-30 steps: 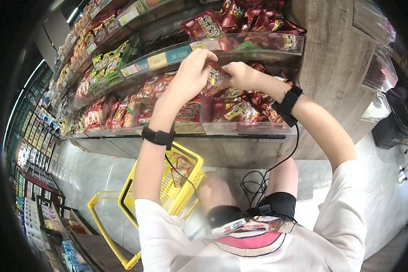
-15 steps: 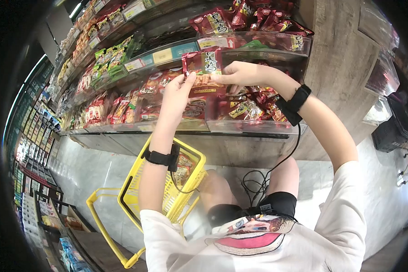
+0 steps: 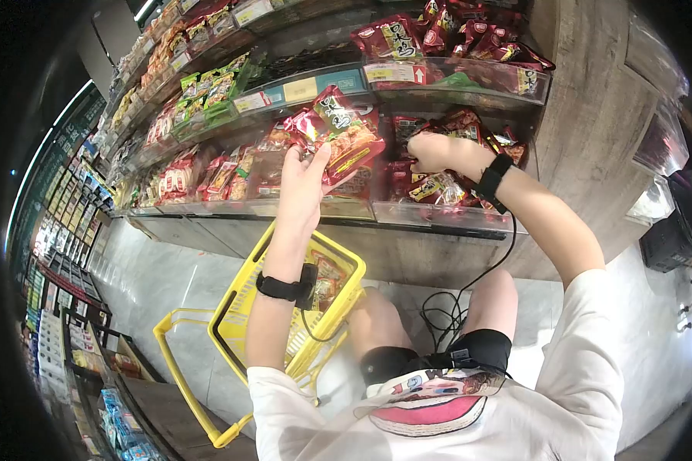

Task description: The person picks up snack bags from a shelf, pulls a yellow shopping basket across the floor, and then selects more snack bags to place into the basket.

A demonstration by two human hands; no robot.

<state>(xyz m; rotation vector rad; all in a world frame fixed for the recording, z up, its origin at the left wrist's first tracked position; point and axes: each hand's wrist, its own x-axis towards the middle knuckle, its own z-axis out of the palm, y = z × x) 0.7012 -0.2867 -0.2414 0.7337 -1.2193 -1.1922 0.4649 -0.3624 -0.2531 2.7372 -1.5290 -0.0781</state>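
"Layout?"
"Big shelf; yellow basket below its front; 1 red packet before it."
"Fingers?"
"The left hand pinches the packet; the right hand curls at the shelf's lower tier, grip unclear."

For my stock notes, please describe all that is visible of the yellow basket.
The yellow basket looks like plastic, with slotted walls, a black strip along one side and a long yellow handle extending away from the person's legs. It rests beside the left leg, above the grey floor. Red packets lie inside. The left forearm hides part; its underside is unclear.
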